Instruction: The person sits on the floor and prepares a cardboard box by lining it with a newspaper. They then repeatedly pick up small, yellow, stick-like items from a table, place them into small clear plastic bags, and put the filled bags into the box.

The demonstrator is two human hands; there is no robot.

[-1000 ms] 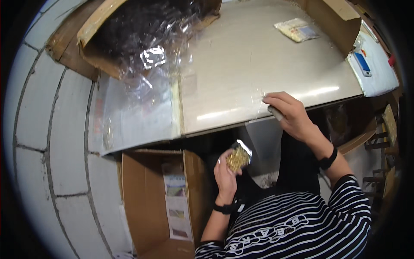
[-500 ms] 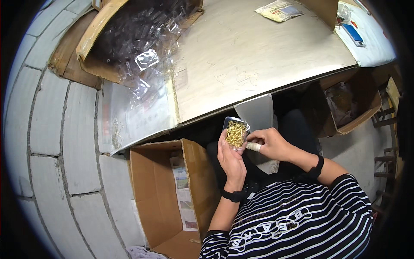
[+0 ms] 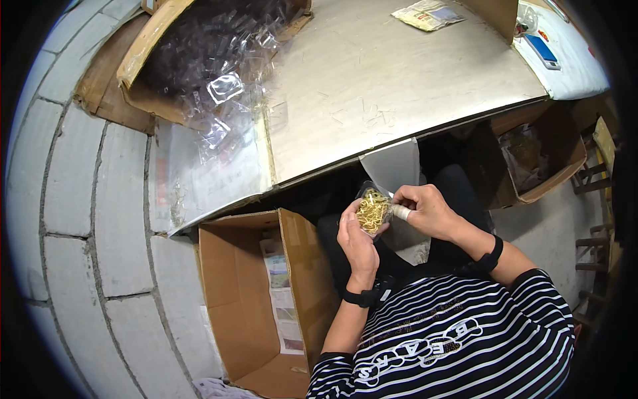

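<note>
The left hand (image 3: pixel 357 236) is clasping a small clear plastic packet of thin gold-coloured metal pieces (image 3: pixel 373 209) from its near-left side, while the right hand (image 3: pixel 425 211) is pinching the packet's far-right top edge between closed fingers.

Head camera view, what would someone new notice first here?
Probably the small clear bag of golden metal pieces, held below the table edge by the left hand and right hand. Next, the heap of clear plastic bags spilling from a cardboard box onto the grey metal table, and the open cardboard box on the floor.
</note>
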